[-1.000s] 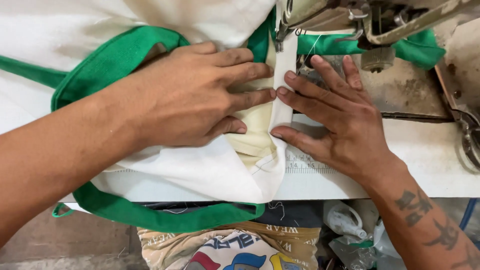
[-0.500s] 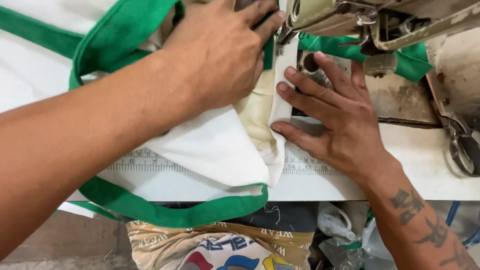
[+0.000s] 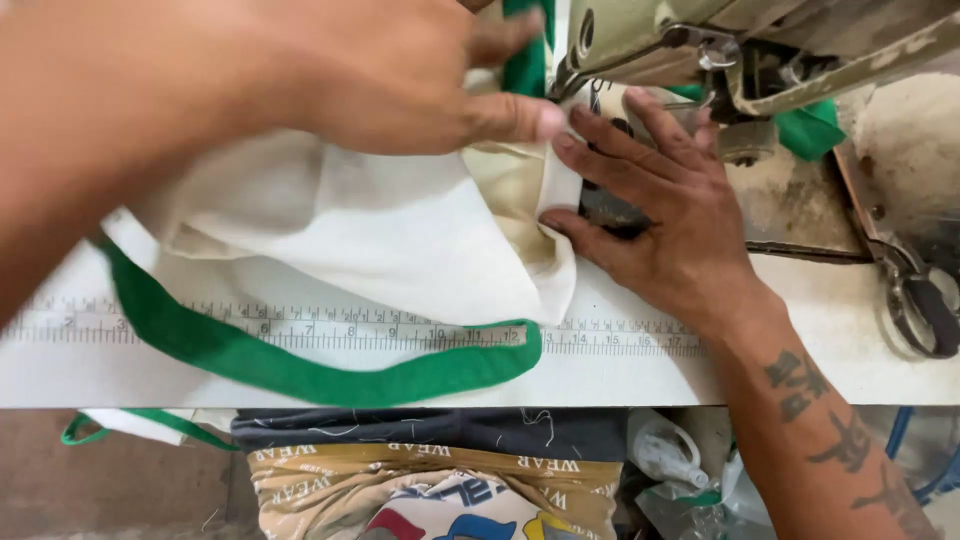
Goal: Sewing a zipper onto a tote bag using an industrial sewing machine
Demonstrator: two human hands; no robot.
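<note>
The white cloth bag with green binding tape (image 3: 380, 240) lies on the white desk (image 3: 700, 370) left of the sewing machine (image 3: 720, 50), the left hand (image 3: 400, 70) pressing flat atop it, the right hand (image 3: 650, 200) spread open, pinning its edge nearest the needle.

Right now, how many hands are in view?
2. The left hand presses on the white fabric at upper left; the right hand lies flat beside the sewing machine. No other person's hand shows.
</note>
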